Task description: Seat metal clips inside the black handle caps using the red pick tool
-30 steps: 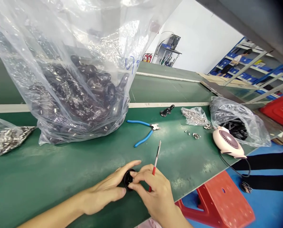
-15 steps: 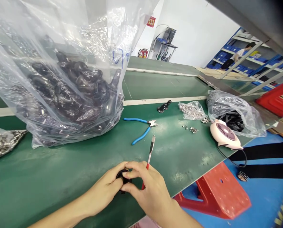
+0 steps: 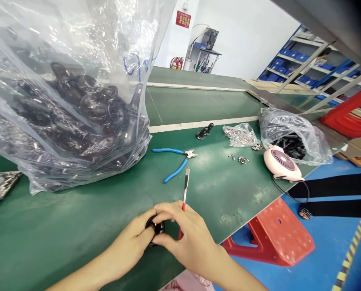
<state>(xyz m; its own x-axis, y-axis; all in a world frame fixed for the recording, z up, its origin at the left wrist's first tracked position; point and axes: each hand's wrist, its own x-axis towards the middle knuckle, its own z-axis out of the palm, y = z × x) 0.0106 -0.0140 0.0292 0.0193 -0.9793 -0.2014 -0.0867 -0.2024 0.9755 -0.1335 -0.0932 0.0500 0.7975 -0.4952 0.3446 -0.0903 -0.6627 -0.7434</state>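
Observation:
My left hand point(image 3: 132, 242) is closed around a small, glossy black round part point(image 3: 160, 228), low over the green table. Thumb and fingertips of my right hand point(image 3: 192, 238) pinch the same part from the right. Tucked in the right hand is a slim red-handled metal tool point(image 3: 185, 190), its flat silver tip pointing up and away. Fingers hide much of the black part. Beyond the hands lie blue-handled cutting pliers point(image 3: 176, 171) with their jaws apart. Farther back are two black knobbed parts point(image 3: 203, 132).
A big clear bag of black parts point(image 3: 86, 113) fills the left; a bag of metal pieces point(image 3: 0, 184) lies beside it. At right are a bag of clips point(image 3: 241, 135), loose clips point(image 3: 243, 160), a pink fan point(image 3: 282, 161), another bag point(image 3: 307, 133) and a red stool point(image 3: 283, 234). A person's legs point(image 3: 334, 196) show.
The whole view has shifted, so the table and its items appear slightly farther left. Both hands keep hold of the black part, and a bit more of its glossy surface shows.

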